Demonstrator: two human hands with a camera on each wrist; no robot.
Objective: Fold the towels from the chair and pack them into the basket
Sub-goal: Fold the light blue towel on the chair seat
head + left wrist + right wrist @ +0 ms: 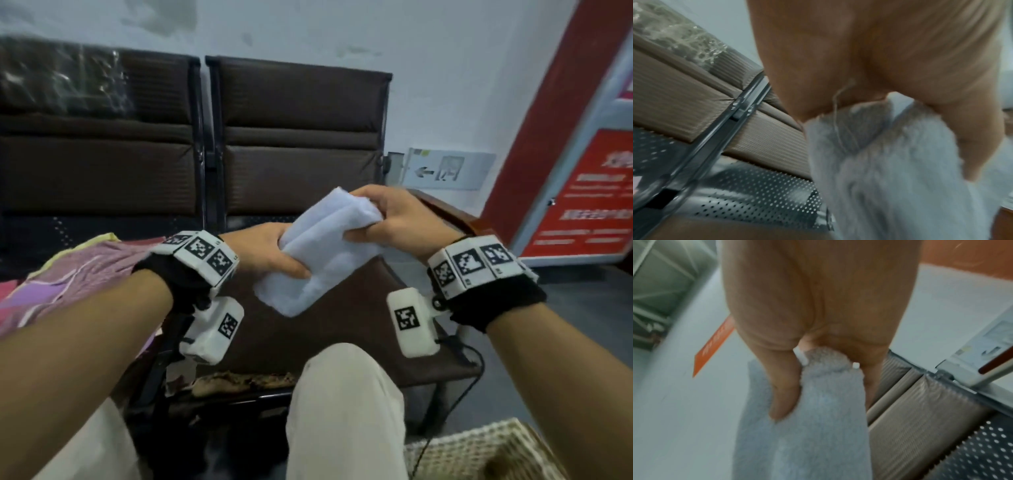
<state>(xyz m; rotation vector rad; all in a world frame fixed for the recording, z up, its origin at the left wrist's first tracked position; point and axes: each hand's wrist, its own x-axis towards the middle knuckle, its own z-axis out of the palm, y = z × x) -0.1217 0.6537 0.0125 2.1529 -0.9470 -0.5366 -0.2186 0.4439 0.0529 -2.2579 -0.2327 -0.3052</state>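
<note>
A folded pale blue-white towel is held in the air above the brown chair seat. My left hand grips its near left edge, thumb on top. My right hand grips its far right end with curled fingers. In the left wrist view the fluffy towel fills the lower right under my left hand. The right wrist view shows my thumb pressed into the towel below my right hand. A woven basket sits at the lower right on the floor. Pink and purple towels lie on the left seat.
Two brown padded chair backs stand against the white wall. A wooden armrest is behind my right hand. A red sign board leans at the right. My knee in light trousers is below the towel.
</note>
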